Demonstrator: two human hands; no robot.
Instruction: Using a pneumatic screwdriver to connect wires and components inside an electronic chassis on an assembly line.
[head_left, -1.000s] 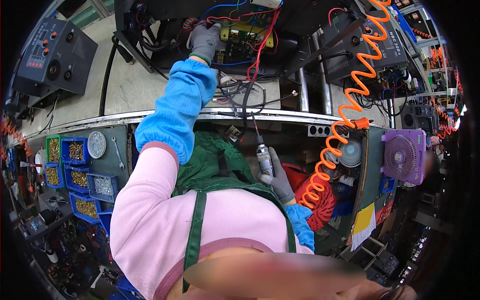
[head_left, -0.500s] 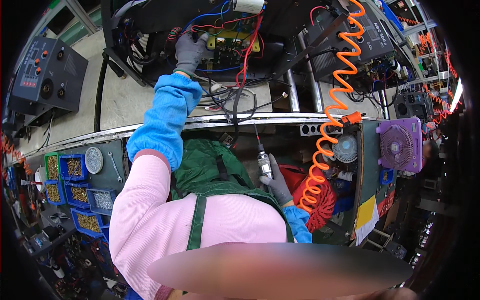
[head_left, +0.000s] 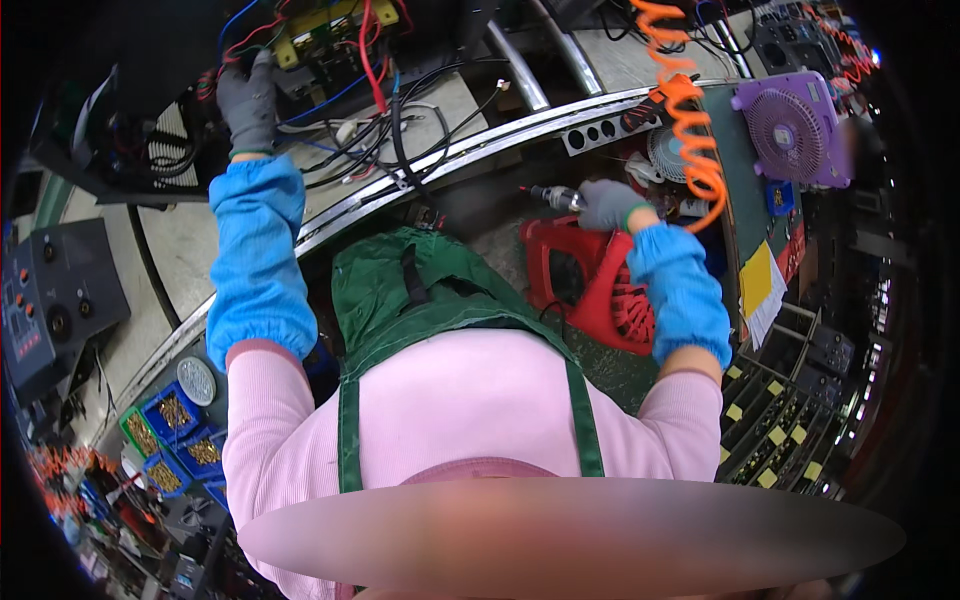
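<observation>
My left hand (head_left: 248, 105), in a grey glove, reaches into an open dark machine housing (head_left: 110, 165). Its fingers bend around something beside the yellow-framed component (head_left: 330, 32) and the thin red and blue wires; the fingertips are partly hidden. My right hand (head_left: 612, 205), also gloved, is wrapped around a silver power screwdriver (head_left: 558, 197). The screwdriver lies nearly level above a red plastic stool (head_left: 590, 270), its tip toward the left and apart from the housing. Loose black and grey cables (head_left: 400, 135) spill out over the bench edge.
A coiled orange air hose (head_left: 685, 120) hangs at the right, close to my right hand. Beyond it stands a purple fan (head_left: 790, 130). A grey control-panel unit (head_left: 70, 290) sits at left, above blue bins (head_left: 172, 415) of small fasteners. A metal rail (head_left: 450, 160) edges the bench.
My right hand has moved away from my lap to the right and forward, and the screwdriver has swung from upright to nearly level. My left hand stays in the housing while the view has turned.
</observation>
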